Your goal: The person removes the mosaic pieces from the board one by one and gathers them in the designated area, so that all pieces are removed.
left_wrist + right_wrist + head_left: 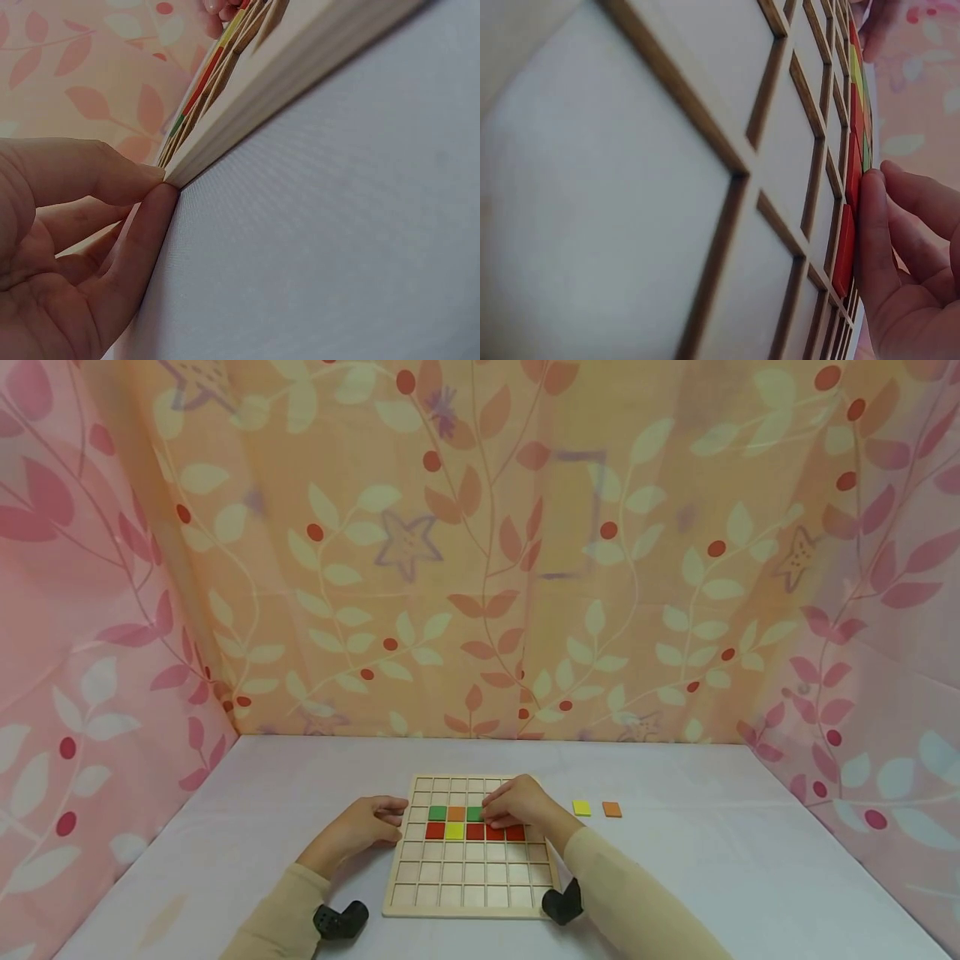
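Observation:
A wooden grid board (442,895) lies on the table. Its upper coloured row shows a green tile (437,813), an orange tile (456,814) and another green tile (473,814). Below sit a red tile (435,831), a yellow tile (454,831) and several more red ones. My left hand (360,831) rests at the board's left side, thumb and fingertips touching its edge (214,142). With thumb and fingertips close together, my right hand (522,806) touches the board beside the second green tile. Whether a tile is between those fingertips is hidden.
On the table right of the board lie a loose yellow tile (581,808) and a loose orange tile (612,810). A black device sits at each wrist. Patterned curtains (487,610) stand behind the table and at both sides.

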Tool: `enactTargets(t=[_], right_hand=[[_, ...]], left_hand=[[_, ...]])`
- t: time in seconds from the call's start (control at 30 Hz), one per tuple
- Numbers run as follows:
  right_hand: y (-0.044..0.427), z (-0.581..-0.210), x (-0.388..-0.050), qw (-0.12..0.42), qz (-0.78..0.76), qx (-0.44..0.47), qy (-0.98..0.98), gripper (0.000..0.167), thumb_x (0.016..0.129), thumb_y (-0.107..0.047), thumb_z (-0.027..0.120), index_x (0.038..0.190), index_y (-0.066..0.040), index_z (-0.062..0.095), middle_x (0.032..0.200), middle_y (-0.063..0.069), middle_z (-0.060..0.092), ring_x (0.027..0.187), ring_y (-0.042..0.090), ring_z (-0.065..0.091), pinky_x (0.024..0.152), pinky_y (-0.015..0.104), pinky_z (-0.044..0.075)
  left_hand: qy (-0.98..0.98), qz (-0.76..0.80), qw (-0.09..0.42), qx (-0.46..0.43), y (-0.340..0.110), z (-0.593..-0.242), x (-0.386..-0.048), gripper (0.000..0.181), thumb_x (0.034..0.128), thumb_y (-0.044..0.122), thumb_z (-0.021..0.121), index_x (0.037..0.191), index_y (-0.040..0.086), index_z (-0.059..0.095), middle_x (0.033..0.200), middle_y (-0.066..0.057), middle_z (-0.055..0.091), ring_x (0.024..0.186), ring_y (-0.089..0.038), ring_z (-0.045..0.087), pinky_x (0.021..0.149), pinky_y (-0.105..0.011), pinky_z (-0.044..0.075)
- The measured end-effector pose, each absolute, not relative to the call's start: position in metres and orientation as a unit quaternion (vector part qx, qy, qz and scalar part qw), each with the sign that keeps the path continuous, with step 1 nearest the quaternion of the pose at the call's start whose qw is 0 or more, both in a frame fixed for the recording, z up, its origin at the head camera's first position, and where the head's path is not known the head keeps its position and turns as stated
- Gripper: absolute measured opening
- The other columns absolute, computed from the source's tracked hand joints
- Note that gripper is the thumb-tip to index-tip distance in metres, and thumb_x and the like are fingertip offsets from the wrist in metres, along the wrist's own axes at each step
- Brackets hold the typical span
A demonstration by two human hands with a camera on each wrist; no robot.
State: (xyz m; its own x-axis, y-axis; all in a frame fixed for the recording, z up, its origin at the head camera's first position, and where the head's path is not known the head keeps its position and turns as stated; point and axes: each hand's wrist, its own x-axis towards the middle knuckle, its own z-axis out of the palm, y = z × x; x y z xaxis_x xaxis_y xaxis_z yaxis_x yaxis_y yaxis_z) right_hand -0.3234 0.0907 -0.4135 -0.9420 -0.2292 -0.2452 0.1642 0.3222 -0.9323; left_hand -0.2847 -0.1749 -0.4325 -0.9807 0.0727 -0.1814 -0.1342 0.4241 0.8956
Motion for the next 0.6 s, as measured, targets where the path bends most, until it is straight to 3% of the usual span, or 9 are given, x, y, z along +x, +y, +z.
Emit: enactTargets(t=[0.4, 0.6], right_hand=[[0.0902, -0.4099, -0.3230, 0.174, -0.575, -0.027, 0.799, 0.009, 0.084, 0.001, 0.072, 0.091, 0.007, 0.074, 0.074, 0.007, 0.074, 0.055, 0.006, 0.063, 0.059, 0.022, 0.057], [0.0866, -0.4148, -0.3248, 0.167, -0.576, -0.014, 0.800, 0.014, 0.083, 0.001, 0.073, 0.094, 0.009, 0.073, 0.074, 0.007, 0.074, 0.054, 0.007, 0.063, 0.057, 0.022, 0.057]], left_hand=[[0.837, 0.538, 0.099, -0.016, -0.1751, -0.4339, -0.2864, 0.057, 0.0760, -0.008, 0.070, 0.131, -0.005, 0.059, 0.115, -0.017, 0.065, 0.094, -0.020, 0.059, 0.074, -0.029, 0.056], [0.837, 0.538, 0.098, -0.018, -0.1758, -0.4355, -0.2867, 0.057, 0.0755, -0.009, 0.070, 0.131, -0.005, 0.059, 0.115, -0.017, 0.065, 0.094, -0.020, 0.059, 0.074, -0.029, 0.055]])
